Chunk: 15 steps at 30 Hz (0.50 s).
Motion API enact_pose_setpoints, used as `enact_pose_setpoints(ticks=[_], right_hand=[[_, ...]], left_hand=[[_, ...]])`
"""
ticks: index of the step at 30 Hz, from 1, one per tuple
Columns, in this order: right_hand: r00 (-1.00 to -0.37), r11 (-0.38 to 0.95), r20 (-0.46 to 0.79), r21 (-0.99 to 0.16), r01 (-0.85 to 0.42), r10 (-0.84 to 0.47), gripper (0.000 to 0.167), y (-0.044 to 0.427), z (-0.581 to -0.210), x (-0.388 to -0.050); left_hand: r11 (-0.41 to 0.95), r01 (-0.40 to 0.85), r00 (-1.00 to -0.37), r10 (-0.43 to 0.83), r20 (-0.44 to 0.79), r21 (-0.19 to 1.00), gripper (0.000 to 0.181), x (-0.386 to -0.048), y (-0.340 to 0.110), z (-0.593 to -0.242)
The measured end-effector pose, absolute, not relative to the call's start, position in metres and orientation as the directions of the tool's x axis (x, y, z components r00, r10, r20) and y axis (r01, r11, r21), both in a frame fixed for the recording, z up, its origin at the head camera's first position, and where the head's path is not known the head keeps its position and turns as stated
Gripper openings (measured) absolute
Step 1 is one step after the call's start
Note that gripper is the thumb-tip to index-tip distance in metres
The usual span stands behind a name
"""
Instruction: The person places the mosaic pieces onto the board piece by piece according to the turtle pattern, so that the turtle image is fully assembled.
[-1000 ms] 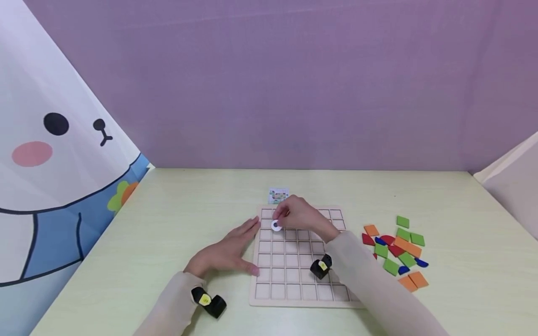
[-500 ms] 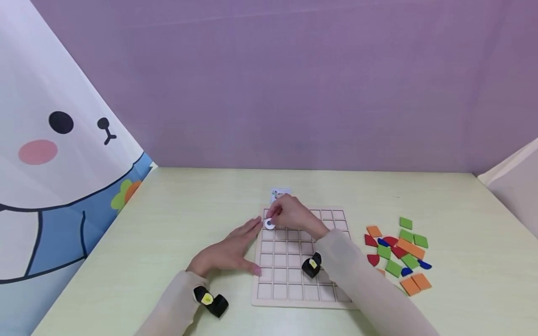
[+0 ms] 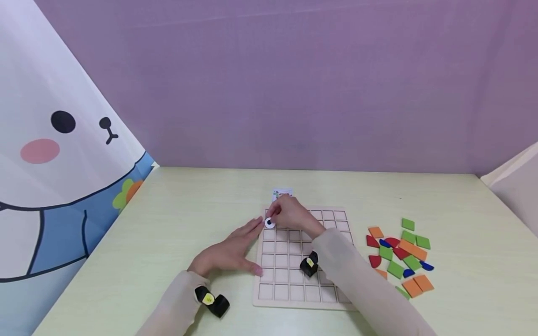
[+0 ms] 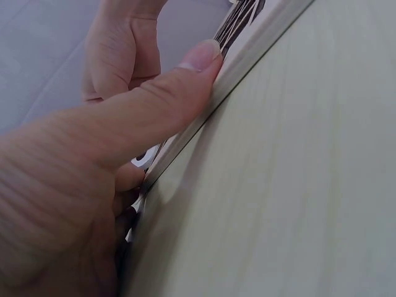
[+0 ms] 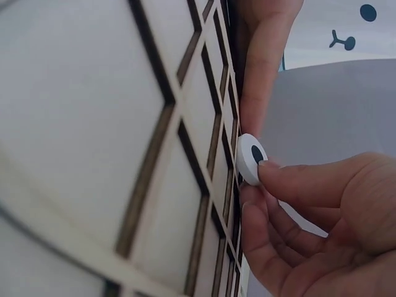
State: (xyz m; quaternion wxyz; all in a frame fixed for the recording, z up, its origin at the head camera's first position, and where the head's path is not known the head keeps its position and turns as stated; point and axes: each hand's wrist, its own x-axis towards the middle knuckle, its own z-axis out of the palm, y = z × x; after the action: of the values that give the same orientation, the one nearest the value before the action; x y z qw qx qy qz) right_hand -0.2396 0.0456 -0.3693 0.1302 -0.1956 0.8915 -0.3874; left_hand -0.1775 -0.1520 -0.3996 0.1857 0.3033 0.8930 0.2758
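A white disc with a black dot (image 3: 270, 223), like an eye, is at the far left squares of a wooden grid board (image 3: 304, 306). My right hand (image 3: 292, 215) pinches that disc between thumb and fingers; in the right wrist view the disc (image 5: 247, 162) is tilted against the board's grid. Along the board's left edge rests my left hand (image 3: 227, 252), fingers spread and fairly straight, with the thumb on the rim. In the left wrist view, the left thumb (image 4: 199, 57) touches the board's edge. Part of the grid is hidden under the right hand and sleeve.
To the board's right lies a loose scatter of green squares (image 3: 395, 269), orange pieces (image 3: 413, 249), red pieces (image 3: 372, 241) and blue half-rounds (image 3: 426, 265). A small printed card (image 3: 281, 191) lies behind the board. A purple cloth wall (image 3: 311, 93) stands at the table's back.
My right hand has shifted slightly left with the disc, from the second column to the leftmost one, then stayed nearly still. The left hand keeps its place at the board's edge.
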Motion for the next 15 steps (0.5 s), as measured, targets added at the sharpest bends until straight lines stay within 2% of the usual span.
enact_pose_setpoints(ticks=[15], right_hand=[[-0.901,0.674,-0.084,-0.694,-0.254,-0.425,0.01,0.0394,-0.3687,-0.2384]], left_hand=[[0.67,0.426,-0.752,0.636,-0.173,0.608,0.113,-0.1764,-0.1515,-0.3977]])
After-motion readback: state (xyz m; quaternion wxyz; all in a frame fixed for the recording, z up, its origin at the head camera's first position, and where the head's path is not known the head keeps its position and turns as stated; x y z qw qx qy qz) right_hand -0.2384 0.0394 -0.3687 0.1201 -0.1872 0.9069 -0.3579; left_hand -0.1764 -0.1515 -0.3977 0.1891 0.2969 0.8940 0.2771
